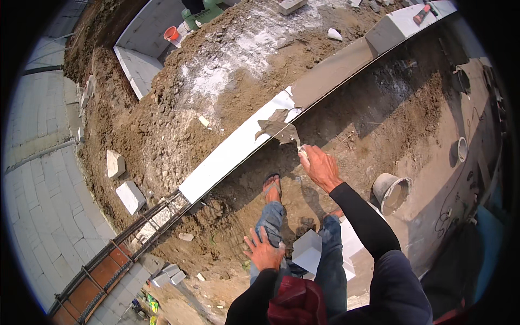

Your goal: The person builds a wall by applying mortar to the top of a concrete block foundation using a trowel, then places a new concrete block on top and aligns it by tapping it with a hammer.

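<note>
Trowel (291,133): out over the row of white blocks (216,165), partway along, its blade caked and its neck slanting back toward the person.
Right hand (322,167): fingers curled firmly round the trowel's handle, just off the near edge of the row.
Mortar (265,129): grey-brown and wet-looking, gathered in ragged lobes around the blade; whether the metal presses on the block or hangs just above, I cannot quite tell.
Left hand (264,250): fingers spread wide, palm down over the left knee, gripping nothing.
Coated stretch (336,76): there it runs, a smooth brown layer beyond the trowel, reaching up to a raised block (385,32) toward the upper right.
Red-and-black tool (421,14): lying on top at that far end.
Bucket (391,192): to the right of the working arm, grey stuff visible inside, a second pail (462,149) farther off.
Steel bars (108,265): a dark cage in line with the row's lower-left end, above a reddish-brown board (108,262).
Loose blocks (131,197): pale, on the earth at left, near the cage.
Between the legs: a pale grey block (307,248), close by the knees.
Sandalled foot (272,187): planted on the dirt just below the row.
</note>
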Action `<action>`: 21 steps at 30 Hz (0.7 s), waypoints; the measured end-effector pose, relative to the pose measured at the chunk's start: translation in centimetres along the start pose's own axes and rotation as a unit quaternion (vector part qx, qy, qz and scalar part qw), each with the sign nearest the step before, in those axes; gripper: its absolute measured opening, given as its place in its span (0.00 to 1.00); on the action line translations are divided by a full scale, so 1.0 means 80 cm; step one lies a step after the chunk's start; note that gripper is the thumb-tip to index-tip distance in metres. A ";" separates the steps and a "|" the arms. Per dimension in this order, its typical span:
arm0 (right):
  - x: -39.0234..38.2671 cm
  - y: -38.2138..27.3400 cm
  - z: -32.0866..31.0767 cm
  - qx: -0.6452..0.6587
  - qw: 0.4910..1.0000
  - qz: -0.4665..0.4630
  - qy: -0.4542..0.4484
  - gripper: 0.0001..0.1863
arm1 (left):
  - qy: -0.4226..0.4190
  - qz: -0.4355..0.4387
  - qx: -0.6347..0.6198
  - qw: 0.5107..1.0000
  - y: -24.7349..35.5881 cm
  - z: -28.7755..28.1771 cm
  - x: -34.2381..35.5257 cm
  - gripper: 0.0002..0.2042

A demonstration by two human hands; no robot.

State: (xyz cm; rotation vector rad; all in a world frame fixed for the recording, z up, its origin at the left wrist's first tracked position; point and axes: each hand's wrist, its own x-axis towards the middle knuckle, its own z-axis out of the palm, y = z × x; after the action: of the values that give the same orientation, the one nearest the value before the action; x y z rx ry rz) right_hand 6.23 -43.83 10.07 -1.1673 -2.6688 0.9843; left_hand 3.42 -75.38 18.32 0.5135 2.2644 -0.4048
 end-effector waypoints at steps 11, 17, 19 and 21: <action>0.098 0.080 -0.081 0.035 0.989 0.138 0.036 0.23 | -0.003 0.011 -0.023 1.000 0.004 -0.006 0.007 0.47; 0.077 0.000 -0.012 0.298 0.925 0.214 -0.103 0.27 | -0.003 0.012 -0.023 1.000 -0.003 -0.007 0.005 0.46; 0.071 -0.035 0.011 0.324 0.916 0.205 -0.117 0.28 | 0.000 0.011 -0.031 0.999 -0.007 -0.003 0.005 0.45; 0.057 -0.048 0.024 0.323 0.910 0.207 -0.158 0.28 | -0.005 0.022 -0.040 0.999 -0.003 0.003 0.006 0.45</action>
State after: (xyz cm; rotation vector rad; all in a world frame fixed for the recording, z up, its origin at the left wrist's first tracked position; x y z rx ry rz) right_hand -0.08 -43.69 9.92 -1.5041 -1.9903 2.0720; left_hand 3.19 -75.60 17.82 0.5171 2.2452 -0.2921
